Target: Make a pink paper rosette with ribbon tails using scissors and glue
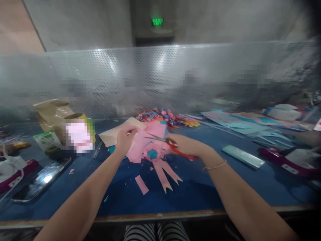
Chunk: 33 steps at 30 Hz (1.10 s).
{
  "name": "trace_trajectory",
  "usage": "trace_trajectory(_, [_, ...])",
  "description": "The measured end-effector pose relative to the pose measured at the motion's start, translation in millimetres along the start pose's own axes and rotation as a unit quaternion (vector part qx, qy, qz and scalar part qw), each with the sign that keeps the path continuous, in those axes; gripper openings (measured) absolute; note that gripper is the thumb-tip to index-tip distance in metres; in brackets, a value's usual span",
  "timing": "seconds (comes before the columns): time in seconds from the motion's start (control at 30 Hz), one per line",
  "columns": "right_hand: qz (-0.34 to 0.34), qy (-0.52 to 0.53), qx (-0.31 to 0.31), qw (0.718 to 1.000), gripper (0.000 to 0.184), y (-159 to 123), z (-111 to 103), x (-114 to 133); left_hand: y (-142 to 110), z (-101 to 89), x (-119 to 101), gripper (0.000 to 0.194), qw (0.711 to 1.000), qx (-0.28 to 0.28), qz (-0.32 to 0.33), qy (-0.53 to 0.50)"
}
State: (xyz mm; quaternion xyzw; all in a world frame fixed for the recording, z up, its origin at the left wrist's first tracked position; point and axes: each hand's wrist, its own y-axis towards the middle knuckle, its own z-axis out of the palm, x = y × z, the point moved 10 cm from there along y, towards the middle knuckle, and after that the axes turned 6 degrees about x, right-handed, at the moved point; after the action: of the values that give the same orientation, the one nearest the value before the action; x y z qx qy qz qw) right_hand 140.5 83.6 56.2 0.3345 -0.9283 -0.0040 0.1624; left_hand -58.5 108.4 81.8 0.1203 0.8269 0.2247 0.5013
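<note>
My left hand [126, 136] is closed, its fingers pinching a sheet of pink paper [136, 145]. In my right hand [184, 143] is a pair of scissors [185, 155] with red handles, its thin blades pointing left across the pink paper. Just below the blades lies a pink paper rosette [151, 154] with a blue centre and two notched tails. A beige sheet [112, 134] rests beside my left hand, partly over blue paper. Nearer me, a small pink strip [141, 185] lies among tiny scraps.
Behind my hands is a pile of colourful paper pieces [168, 117]. A phone [41, 180], a roll of tape [75, 117] and a brown bag [54, 112] sit at left. Rightward are a pale flat bar [242, 156], a purple device [288, 163] and coloured sheets [233, 120]. A perforated screen [140, 73] stands behind.
</note>
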Motion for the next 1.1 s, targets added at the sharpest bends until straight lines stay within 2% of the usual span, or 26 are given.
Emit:
trace_trajectory(0.1, [0.073,0.002,-0.014,0.997,0.039,-6,-14,-35,2,-3.8,6,0.023,1.000,-0.011,-0.021,0.009])
trace_trajectory(0.2, [0.221,-0.047,-0.014,0.974,0.039,-18,-21,-92,4,1.8,9,0.025,1.000,0.006,-0.017,-0.001])
trace_trajectory(0.3, [0.336,-0.080,0.060,0.936,0.036,-33,-7,-137,4,13.1,8,0.023,0.999,0.040,0.001,-0.027])
trace_trajectory(0.4, [0.388,-0.072,0.127,0.910,0.040,-46,11,-155,1,22.5,9,0.021,0.996,0.065,-0.011,-0.065])
trace_trajectory(0.47, [0.399,-0.076,0.132,0.904,0.046,-48,12,-156,-1,26.2,10,0.024,0.993,0.071,-0.028,-0.090])
trace_trajectory(0.53, [0.407,-0.099,0.109,0.901,0.051,-48,5,-152,-5,29.8,8,0.026,0.990,0.079,-0.033,-0.110])
trace_trajectory(0.63, [0.383,-0.143,0.077,0.909,0.043,-39,-6,-137,-10,38.6,2,0.027,0.986,0.106,-0.024,-0.125])
trace_trajectory(0.7, [0.306,-0.117,0.118,0.937,0.033,-26,7,-118,-14,46.2,-1,0.024,0.984,0.130,-0.014,-0.124])
trace_trajectory(0.77, [0.234,-0.075,0.182,0.952,0.030,-16,26,-97,-17,53.9,-2,0.021,0.981,0.153,-0.004,-0.118])
trace_trajectory(0.97, [0.217,-0.099,0.229,0.944,0.015,-4,47,-77,-26,73.6,4,0.018,0.973,0.202,-0.009,-0.113])
trace_trajectory(1.1, [0.203,-0.047,0.257,0.944,0.013,-7,53,-76,-33,85.1,5,0.017,0.965,0.244,-0.011,-0.101])
